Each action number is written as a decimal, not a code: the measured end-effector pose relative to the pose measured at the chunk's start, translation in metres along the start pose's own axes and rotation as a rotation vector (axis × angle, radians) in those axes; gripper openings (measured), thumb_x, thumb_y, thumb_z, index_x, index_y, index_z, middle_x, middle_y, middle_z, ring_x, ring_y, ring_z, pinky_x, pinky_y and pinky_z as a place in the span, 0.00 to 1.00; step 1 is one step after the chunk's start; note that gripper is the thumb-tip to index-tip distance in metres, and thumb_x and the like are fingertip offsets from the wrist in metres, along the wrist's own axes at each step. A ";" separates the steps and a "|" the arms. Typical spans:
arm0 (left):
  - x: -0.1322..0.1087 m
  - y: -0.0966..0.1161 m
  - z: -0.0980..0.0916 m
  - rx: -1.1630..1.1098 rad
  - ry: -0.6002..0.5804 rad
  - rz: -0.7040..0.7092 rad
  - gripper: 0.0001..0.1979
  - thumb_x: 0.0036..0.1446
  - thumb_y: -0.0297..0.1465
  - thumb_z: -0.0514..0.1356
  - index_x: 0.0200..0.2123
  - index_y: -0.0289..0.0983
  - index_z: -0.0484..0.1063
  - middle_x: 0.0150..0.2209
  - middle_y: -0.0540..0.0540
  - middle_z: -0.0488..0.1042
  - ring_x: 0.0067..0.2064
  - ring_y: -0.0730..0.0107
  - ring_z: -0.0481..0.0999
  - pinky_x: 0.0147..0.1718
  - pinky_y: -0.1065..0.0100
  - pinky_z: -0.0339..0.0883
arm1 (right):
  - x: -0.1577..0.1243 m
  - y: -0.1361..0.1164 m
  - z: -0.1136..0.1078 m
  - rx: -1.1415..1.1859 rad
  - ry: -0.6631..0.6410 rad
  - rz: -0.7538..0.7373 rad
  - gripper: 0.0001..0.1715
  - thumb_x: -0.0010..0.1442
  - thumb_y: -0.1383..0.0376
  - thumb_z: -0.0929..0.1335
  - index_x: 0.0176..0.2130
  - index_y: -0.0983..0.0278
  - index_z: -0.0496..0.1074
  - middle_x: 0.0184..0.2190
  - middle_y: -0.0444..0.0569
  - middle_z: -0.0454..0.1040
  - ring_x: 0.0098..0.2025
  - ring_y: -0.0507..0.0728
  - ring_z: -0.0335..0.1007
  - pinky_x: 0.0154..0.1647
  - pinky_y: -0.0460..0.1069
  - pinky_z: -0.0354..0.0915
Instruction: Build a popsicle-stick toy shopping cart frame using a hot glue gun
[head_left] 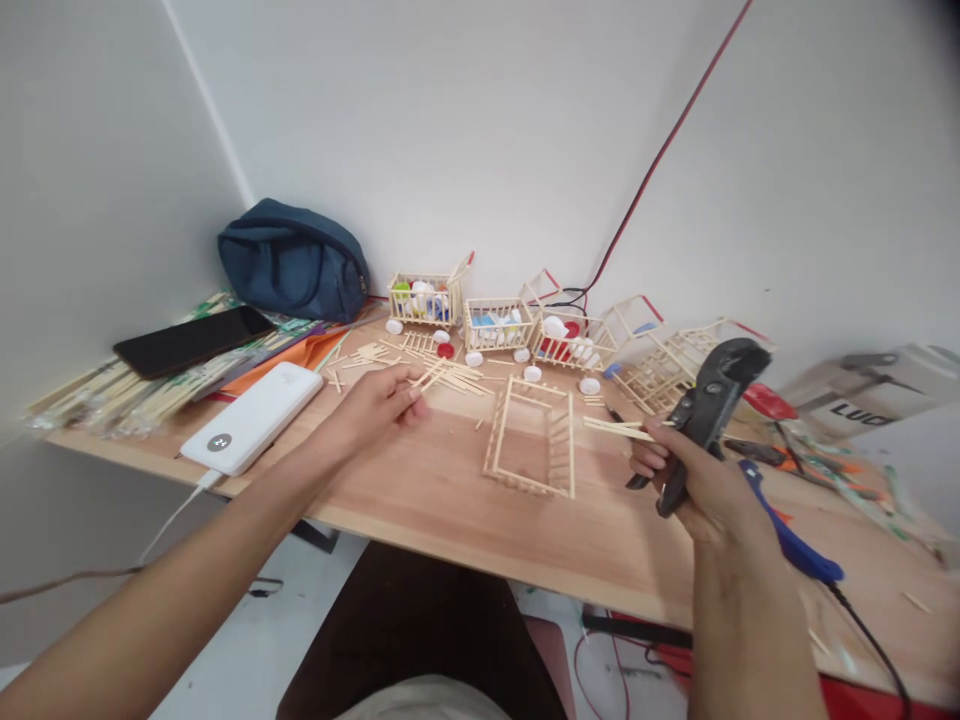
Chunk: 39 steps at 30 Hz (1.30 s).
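My left hand (386, 398) is closed in a pinch on thin wooden sticks (429, 378), at the near edge of a loose pile of cut sticks (461, 376). My right hand (694, 470) is wrapped round a black plier-like cutter (716, 390), held upright above the table. Between the fingertips of that same hand, a few more thin sticks (619, 428) point left. A rectangular open frame of glued sticks (570, 440) lies on the table between my hands, touched by neither.
Small stick carts (426, 298) with bottle-cap wheels line the wall. At left are a white power bank (253, 418), a black phone (193, 340), bundled sticks (97, 400) and a blue pouch (292, 260). A blue glue gun (795, 535) with a cable lies at right.
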<state>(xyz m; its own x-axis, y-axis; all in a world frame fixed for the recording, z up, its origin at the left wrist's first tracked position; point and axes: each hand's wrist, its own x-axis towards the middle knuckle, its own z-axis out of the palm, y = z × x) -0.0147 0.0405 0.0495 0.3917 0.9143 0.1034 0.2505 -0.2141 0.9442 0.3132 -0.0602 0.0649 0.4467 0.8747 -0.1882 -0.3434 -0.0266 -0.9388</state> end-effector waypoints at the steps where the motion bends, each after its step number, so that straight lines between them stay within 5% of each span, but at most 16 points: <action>1: 0.004 0.004 0.002 -0.224 -0.036 -0.058 0.05 0.59 0.31 0.57 0.31 0.35 0.69 0.26 0.50 0.71 0.24 0.74 0.67 0.26 0.72 0.60 | 0.001 -0.002 -0.004 -0.015 0.001 0.003 0.26 0.31 0.63 0.82 0.23 0.64 0.67 0.15 0.35 0.57 0.19 0.45 0.53 0.16 0.41 0.56; 5: 0.015 0.019 0.016 -0.762 -0.193 -0.261 0.04 0.54 0.24 0.63 0.35 0.32 0.73 0.30 0.46 0.74 0.26 0.77 0.71 0.28 0.74 0.67 | 0.005 -0.006 -0.022 -0.175 -0.004 0.020 0.27 0.35 0.60 0.81 0.25 0.62 0.64 0.15 0.35 0.58 0.18 0.46 0.54 0.16 0.42 0.55; 10: 0.020 0.032 0.036 -0.962 -0.254 -0.374 0.06 0.60 0.21 0.59 0.38 0.30 0.76 0.31 0.42 0.76 0.31 0.74 0.76 0.33 0.72 0.73 | 0.017 0.004 -0.034 -0.606 -0.124 0.144 0.27 0.42 0.48 0.75 0.22 0.61 0.60 0.14 0.38 0.59 0.17 0.49 0.54 0.16 0.45 0.54; 17: 0.026 0.045 0.056 -1.001 -0.332 -0.354 0.05 0.59 0.19 0.60 0.35 0.31 0.75 0.30 0.46 0.77 0.32 0.72 0.80 0.37 0.69 0.76 | 0.036 0.014 -0.036 -1.018 -0.111 0.127 0.24 0.48 0.51 0.72 0.16 0.61 0.61 0.11 0.43 0.63 0.15 0.51 0.57 0.19 0.47 0.56; 24: 0.028 0.055 0.072 -0.938 -0.417 -0.283 0.03 0.59 0.22 0.62 0.35 0.32 0.70 0.34 0.43 0.80 0.40 0.64 0.82 0.41 0.66 0.76 | 0.038 0.008 -0.036 -1.325 0.016 0.061 0.19 0.53 0.51 0.70 0.22 0.61 0.67 0.17 0.48 0.71 0.19 0.56 0.65 0.24 0.50 0.57; 32: 0.034 0.055 0.083 -0.817 -0.416 -0.312 0.06 0.57 0.22 0.63 0.38 0.32 0.70 0.38 0.39 0.81 0.42 0.62 0.82 0.38 0.66 0.76 | 0.035 0.003 -0.035 -1.406 0.124 -0.040 0.14 0.54 0.53 0.69 0.27 0.61 0.68 0.26 0.54 0.75 0.34 0.64 0.72 0.33 0.51 0.58; 39: 0.038 0.053 0.084 -0.728 -0.416 -0.267 0.12 0.52 0.26 0.68 0.41 0.31 0.74 0.37 0.39 0.81 0.38 0.63 0.82 0.38 0.64 0.76 | 0.035 0.002 -0.039 -1.254 0.239 -0.130 0.11 0.52 0.57 0.68 0.29 0.62 0.71 0.24 0.52 0.72 0.33 0.64 0.71 0.32 0.52 0.59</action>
<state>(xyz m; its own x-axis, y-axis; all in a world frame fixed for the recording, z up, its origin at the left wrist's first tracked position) 0.0875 0.0350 0.0771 0.7268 0.6729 -0.1376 -0.1914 0.3908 0.9004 0.3604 -0.0483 0.0456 0.5994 0.8004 0.0001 0.6646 -0.4977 -0.5573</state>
